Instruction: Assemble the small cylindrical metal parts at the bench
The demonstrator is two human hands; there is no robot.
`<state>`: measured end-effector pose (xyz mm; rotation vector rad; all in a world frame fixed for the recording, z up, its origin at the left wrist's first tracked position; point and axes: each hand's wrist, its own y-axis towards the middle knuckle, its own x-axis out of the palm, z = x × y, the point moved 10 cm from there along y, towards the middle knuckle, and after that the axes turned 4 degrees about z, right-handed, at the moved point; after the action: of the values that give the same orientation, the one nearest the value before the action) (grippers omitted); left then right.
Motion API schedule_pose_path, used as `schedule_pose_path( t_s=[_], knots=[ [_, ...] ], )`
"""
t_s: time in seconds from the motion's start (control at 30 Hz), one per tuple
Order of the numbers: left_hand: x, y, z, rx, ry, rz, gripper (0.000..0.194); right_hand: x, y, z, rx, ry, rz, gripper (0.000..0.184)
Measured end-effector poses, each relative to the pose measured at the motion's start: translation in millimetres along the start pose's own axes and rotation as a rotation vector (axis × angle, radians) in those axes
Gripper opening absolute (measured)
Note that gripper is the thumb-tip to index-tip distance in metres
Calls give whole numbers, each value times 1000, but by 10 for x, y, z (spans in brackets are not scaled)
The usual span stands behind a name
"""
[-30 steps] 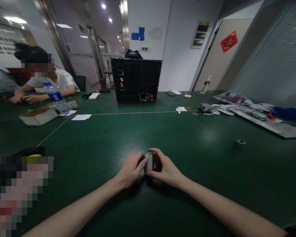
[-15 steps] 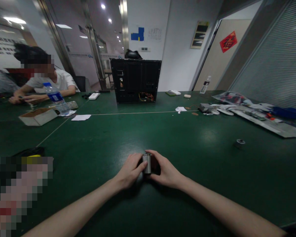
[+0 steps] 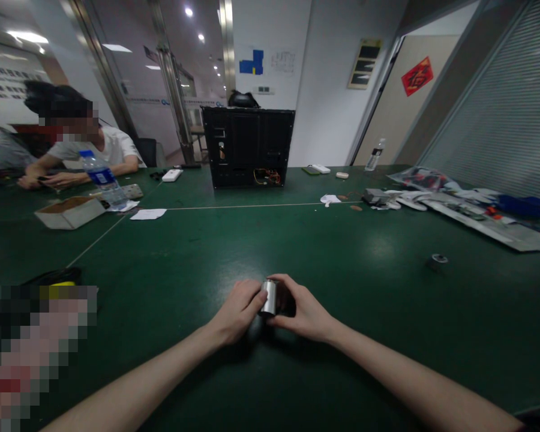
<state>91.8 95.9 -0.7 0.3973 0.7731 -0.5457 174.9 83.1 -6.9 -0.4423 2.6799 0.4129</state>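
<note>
A shiny silver metal cylinder (image 3: 269,298) is held up just above the green table, its length running away from me. My left hand (image 3: 240,307) grips its left side, thumb laid along the metal. My right hand (image 3: 303,306) curves round from the right, index fingertip at the far end and thumb at the near end. A dark gap shows between the right palm and the cylinder. What the left fingers touch behind it is hidden. Farther off to the right stands a small round metal-topped piece (image 3: 439,259).
On the green table (image 3: 198,246) stand a black monitor-like case (image 3: 252,144), a white open box (image 3: 72,214) and a water bottle (image 3: 102,180). Loose parts and a white board (image 3: 481,222) lie at the right. At the left, another person (image 3: 99,147) sits.
The cylinder has turned slightly between my hands, and its side now catches more light. Both hands stay almost in place.
</note>
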Motion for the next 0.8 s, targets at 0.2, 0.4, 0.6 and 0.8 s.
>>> schedule_pose_path(
  t_s=[0.2, 0.4, 0.6, 0.8],
  knots=[
    [-21, 20, -22, -13, 30, 39, 40, -21, 7, 34, 16, -6, 29, 66],
    [-40, 22, -72, -39, 60, 79, 37, -65, 9, 43, 15, -43, 93, 64],
    [26, 17, -65, 13, 110, 33, 39, -30, -15, -32, -64, -107, 72, 65],
    [16, 7, -50, -21, 70, 6, 39, -2, -11, 36, -34, -136, 34, 73]
  ],
)
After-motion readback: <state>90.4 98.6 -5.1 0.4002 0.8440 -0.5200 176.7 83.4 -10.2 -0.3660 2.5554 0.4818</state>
